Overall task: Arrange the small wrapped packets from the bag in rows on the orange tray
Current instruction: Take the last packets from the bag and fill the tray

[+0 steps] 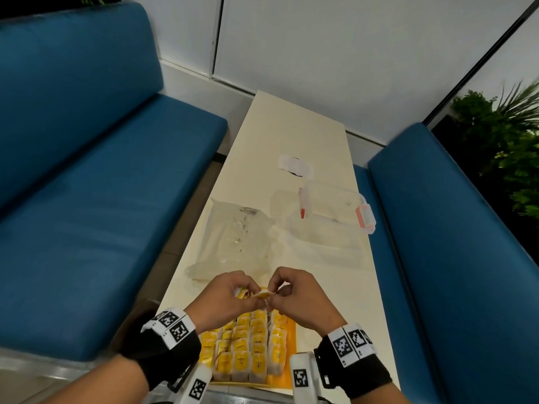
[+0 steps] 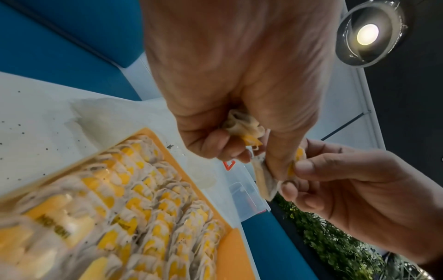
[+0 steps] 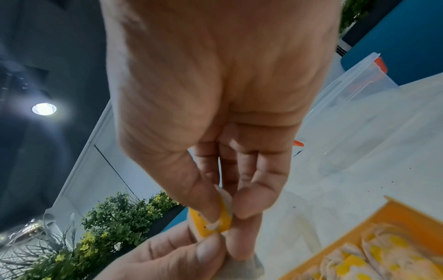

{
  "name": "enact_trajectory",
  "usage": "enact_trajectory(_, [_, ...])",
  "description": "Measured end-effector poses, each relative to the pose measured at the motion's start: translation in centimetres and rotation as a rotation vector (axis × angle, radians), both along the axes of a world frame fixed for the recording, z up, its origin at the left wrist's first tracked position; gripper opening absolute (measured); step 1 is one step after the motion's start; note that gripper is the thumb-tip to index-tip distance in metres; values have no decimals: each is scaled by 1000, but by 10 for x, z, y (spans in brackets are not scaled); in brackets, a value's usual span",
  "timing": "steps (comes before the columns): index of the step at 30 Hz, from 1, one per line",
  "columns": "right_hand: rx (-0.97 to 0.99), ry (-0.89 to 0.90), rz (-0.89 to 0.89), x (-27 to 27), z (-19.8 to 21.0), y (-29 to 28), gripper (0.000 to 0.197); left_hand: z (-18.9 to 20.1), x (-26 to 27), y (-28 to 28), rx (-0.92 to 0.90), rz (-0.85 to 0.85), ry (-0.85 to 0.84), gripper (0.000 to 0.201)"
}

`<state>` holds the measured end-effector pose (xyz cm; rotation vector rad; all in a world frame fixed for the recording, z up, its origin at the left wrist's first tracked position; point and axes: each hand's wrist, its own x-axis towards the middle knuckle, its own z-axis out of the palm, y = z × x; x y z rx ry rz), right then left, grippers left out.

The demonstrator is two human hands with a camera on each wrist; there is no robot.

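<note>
Both hands meet above the far end of the orange tray (image 1: 290,348). Between them is one small wrapped packet (image 1: 264,293) with a yellow label. My left hand (image 1: 253,296) pinches one end, and my right hand (image 1: 273,295) pinches the other with thumb and forefinger. In the right wrist view the packet (image 3: 215,220) sits under the right thumb. The left palm also holds a few more crumpled packets (image 2: 242,123). Several rows of packets (image 1: 248,348) lie side by side in the tray (image 2: 239,246). The clear plastic bag (image 1: 236,237) lies flat just beyond the hands.
A clear plastic box (image 1: 329,220) with red clips stands open at the right of the narrow cream table (image 1: 291,126). A white paper scrap (image 1: 294,164) lies farther back. Blue benches flank the table on both sides, and a plant (image 1: 501,147) stands at the far right.
</note>
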<state>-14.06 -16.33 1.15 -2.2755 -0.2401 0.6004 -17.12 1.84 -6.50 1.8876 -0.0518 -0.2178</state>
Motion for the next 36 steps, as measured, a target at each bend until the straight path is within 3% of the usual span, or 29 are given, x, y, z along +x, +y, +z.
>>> enact_trajectory(4, [-177,20,77,-4,1,-13,11,-14,-1,2,102,-67,27,24])
enact_trajectory(8, [-416,211,217,-16,-8,-23,11,-27,-2,5,220,-49,71,18])
enact_trajectory(12, [-589,350,315,-29,-24,-18,17,-31,-3,4,244,0,69,16])
enact_trajectory(18, [-740,411,371,-39,-48,-9,18,-39,-3,6,218,40,81,9])
enact_trajectory(21, [-793,361,424,-40,-55,-4,15,-41,-2,7,202,49,86,8])
enact_trajectory(26, [-785,241,298,-39,-69,-4,29,-43,-2,7,197,49,80,7])
enact_trajectory(29, [-834,250,297,-44,-67,-1,19,-44,-1,8,202,41,78,9])
enact_trajectory(33, [-791,51,205,-45,-61,-7,33,-44,-1,9,200,44,85,9])
enact_trajectory(36, [-831,-55,287,-42,-52,-14,31,-45,1,9,179,47,95,7])
